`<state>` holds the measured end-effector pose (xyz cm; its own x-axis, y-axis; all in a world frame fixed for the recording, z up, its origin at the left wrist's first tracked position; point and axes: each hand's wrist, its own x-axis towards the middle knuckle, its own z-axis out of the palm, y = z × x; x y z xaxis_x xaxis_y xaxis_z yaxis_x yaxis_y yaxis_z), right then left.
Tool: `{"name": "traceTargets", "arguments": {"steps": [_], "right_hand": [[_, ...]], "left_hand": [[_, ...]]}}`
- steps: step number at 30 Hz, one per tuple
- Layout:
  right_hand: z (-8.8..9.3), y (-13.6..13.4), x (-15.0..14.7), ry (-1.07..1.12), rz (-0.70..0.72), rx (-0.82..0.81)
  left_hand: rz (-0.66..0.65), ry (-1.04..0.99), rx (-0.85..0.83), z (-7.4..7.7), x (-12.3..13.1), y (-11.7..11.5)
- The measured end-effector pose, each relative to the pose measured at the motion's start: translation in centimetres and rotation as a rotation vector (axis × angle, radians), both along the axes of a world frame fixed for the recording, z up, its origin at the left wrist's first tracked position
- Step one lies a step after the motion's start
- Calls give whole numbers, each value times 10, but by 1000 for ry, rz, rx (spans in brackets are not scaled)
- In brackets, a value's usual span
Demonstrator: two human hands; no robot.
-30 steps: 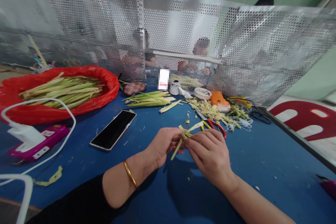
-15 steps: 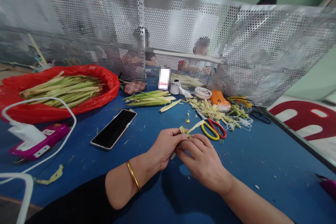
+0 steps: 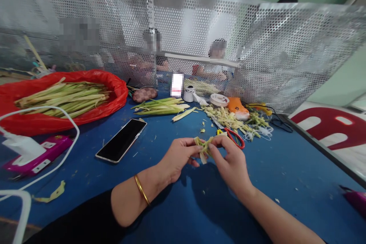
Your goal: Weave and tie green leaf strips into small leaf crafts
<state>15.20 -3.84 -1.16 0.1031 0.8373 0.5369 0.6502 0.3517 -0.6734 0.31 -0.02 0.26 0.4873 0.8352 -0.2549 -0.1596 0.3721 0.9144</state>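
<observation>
Over the blue table (image 3: 286,160), my left hand (image 3: 178,157) and my right hand (image 3: 230,162) meet on a small folded piece of pale green leaf strips (image 3: 204,147). Both hands pinch it between thumb and fingers, the left from the left side, the right from the right. A gold bangle (image 3: 141,189) sits on my left wrist. Just behind the hands lie scissors with red and yellow handles (image 3: 233,136), partly hidden by my right hand.
A red plastic bag (image 3: 114,95) full of long green leaves lies at the left. A black phone (image 3: 121,140), a pink power bank (image 3: 42,155) with a white cable, a bundle of leaves (image 3: 160,106) and a heap of trimmings (image 3: 228,118) lie around. A perforated metal screen (image 3: 200,26) stands behind, with people beyond it.
The leaf piece has been turned and folded shorter between my fingers. My right hand has shifted slightly right and up, and the long dangling strip no longer hangs below.
</observation>
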Motion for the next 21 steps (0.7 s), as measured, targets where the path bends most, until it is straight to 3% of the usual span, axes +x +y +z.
{"name": "traceTargets", "arguments": {"steps": [5, 9, 13, 18, 21], "right_hand": [[-3, 3, -2, 208, -12, -241], [-5, 3, -3, 268, -8, -259], [-7, 2, -4, 248, -12, -244], [-5, 4, 3, 38, -29, -227], [2, 6, 12, -284, 16, -33]], "left_hand": [[-2, 7, -23, -1, 0, 1], [-7, 4, 28, -2, 0, 0], [70, 7, 42, -3, 2, 0], [168, -16, 14, -4, 1, 6], [197, -85, -54, -4, 0, 10]]}}
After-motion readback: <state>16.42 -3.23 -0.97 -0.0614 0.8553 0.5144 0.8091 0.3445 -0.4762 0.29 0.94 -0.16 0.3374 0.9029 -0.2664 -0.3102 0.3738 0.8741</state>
